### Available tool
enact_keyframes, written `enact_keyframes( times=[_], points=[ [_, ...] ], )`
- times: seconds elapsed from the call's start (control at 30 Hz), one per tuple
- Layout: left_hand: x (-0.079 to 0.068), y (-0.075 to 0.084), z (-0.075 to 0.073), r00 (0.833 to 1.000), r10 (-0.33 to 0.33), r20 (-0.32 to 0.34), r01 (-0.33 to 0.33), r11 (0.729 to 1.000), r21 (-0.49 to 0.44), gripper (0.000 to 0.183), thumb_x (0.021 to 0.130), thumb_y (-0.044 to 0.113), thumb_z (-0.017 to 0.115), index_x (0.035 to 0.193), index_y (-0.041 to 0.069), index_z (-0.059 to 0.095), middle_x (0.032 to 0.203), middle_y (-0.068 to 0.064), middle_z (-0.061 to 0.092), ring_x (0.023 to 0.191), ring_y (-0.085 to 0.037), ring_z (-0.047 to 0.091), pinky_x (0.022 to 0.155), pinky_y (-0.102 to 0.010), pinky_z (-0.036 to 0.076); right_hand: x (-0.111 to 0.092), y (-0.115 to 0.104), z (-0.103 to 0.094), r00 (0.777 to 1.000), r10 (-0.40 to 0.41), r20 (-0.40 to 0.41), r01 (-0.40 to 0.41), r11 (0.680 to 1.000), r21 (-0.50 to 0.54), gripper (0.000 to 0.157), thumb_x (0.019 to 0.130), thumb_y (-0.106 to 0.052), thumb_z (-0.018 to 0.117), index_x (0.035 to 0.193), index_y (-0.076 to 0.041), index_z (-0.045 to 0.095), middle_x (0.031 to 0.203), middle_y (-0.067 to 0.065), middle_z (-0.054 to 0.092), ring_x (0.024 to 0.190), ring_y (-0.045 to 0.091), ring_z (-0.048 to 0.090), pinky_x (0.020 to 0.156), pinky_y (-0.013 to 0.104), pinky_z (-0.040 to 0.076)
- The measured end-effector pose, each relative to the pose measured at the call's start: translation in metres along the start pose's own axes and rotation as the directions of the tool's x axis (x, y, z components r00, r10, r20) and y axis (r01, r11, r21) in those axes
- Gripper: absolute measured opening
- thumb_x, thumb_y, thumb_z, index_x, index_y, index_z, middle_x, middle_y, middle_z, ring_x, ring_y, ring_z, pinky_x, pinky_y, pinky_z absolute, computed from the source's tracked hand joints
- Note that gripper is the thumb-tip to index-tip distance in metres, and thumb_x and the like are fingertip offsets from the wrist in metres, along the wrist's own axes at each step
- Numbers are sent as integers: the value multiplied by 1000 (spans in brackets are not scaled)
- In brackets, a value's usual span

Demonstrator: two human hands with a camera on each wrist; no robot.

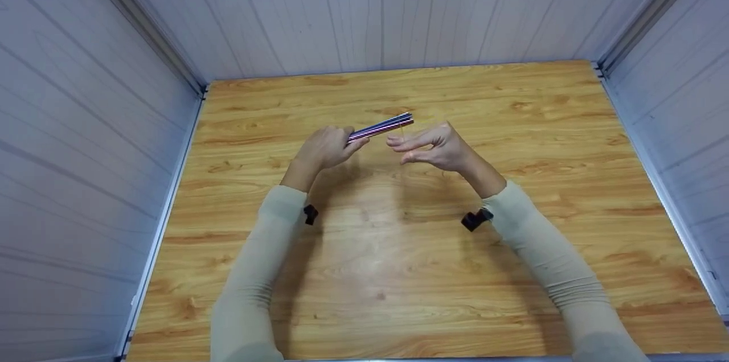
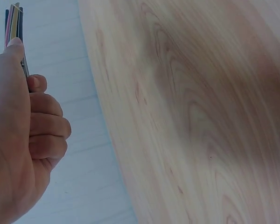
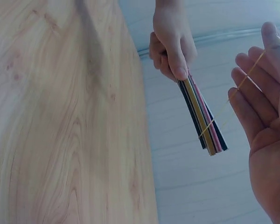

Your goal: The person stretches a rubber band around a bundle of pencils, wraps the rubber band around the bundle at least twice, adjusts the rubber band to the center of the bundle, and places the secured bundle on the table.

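Note:
My left hand grips one end of a bundle of slim striped sticks; their free ends point right and slightly away from me. In the left wrist view the fingers curl under the bundle and the thumb lies along it. Black, gold and pink sticks show in the right wrist view. A thin yellow rubber band crosses the sticks near their free ends and stretches to my right hand. That hand's fingers are extended, with the thumb apart; exactly which digits carry the band is hard to tell.
Below both hands lies a wood-grain tabletop. Pale panel walls stand behind it, at the left and at the right. Small black wrist cameras sit at the left cuff and the right cuff.

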State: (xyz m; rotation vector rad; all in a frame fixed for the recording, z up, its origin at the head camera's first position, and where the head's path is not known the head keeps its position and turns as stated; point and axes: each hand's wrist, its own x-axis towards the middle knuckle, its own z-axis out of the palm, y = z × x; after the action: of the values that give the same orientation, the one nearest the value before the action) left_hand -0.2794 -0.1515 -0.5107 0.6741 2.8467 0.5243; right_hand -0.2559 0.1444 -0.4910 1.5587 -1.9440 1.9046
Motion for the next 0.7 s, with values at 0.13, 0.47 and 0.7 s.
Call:
enact_keyframes(
  times=[0.13, 0.47, 0.7],
  points=[
    [1, 1, 2, 1000, 2, 20, 1, 989, -145, 50, 119, 52, 50, 91, 12, 60, 73, 3, 46, 63, -14, 42, 61, -31, 36, 0, 4, 5, 989, -149, 5, 144, 943, -299, 56, 82, -1, 96, 134, 4, 77, 137, 29, 73, 146, 15, 65, 119, 25, 54],
    [4, 13, 18, 994, -105, -12, 83, 841, -535, 53, 120, 50, 49, 76, 21, 48, 65, 7, 39, 58, -10, 32, 58, -29, 31, -6, 21, 21, 955, -283, -83, 165, 747, -644, 99, 91, -38, 91, 163, 13, 45, 181, 10, 27, 175, 14, 21, 139, 29, 31],
    [5, 31, 36, 960, -199, -197, 16, 743, -670, 51, 119, 45, 54, 75, 21, 45, 66, 9, 35, 58, -8, 28, 57, -25, 26, -7, 27, 32, 900, -288, -327, 64, 829, -555, 114, 88, -38, 94, 171, 9, 31, 186, 16, 19, 176, 11, 17, 140, 34, 30]
  ],
)
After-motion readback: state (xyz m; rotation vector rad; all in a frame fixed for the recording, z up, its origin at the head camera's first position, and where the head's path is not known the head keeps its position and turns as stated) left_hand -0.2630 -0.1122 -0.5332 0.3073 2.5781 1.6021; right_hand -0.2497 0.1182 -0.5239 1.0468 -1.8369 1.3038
